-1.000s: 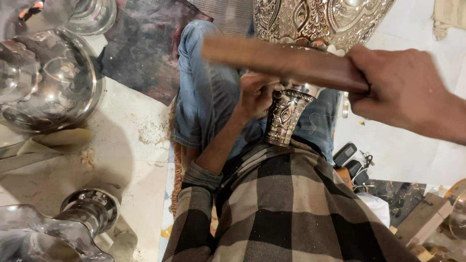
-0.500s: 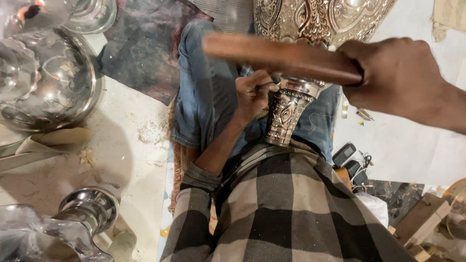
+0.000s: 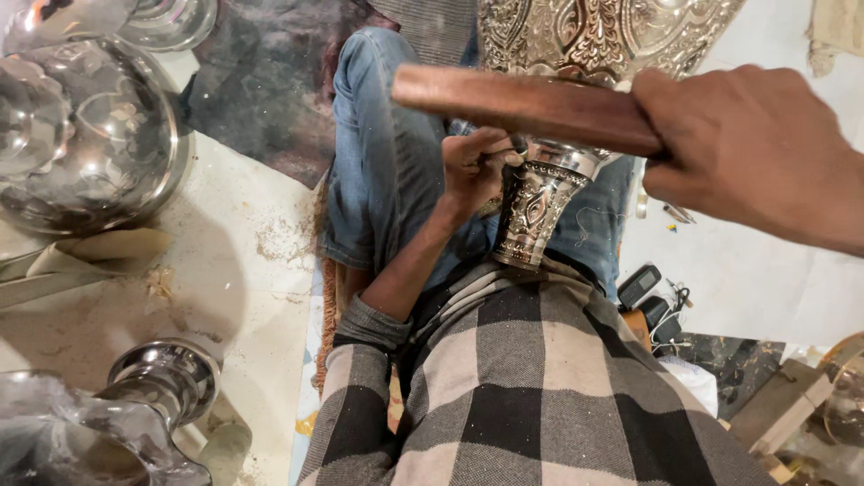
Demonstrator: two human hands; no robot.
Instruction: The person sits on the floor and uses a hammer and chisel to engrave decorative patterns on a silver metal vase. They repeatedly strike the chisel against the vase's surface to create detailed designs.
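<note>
Right hand (image 3: 756,153) clenched around wooden mallet (image 3: 526,103), held level just above vase (image 3: 576,108) neck. Left hand (image 3: 477,166) pinched closed on small tool, mostly hidden, tip touching vase neck. Embossed silver vase lies across lap, foot (image 3: 531,216) toward checked shirt (image 3: 531,387). Left of vase: polished bowl (image 3: 85,135); below it, metal stand (image 3: 166,378).

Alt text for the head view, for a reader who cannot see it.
The right hand grips a brown wooden bat above an embossed silver metal goblet resting in the lap, while the left hand pinches something small at its stem. Polished silver bowls lie nearby.
</note>
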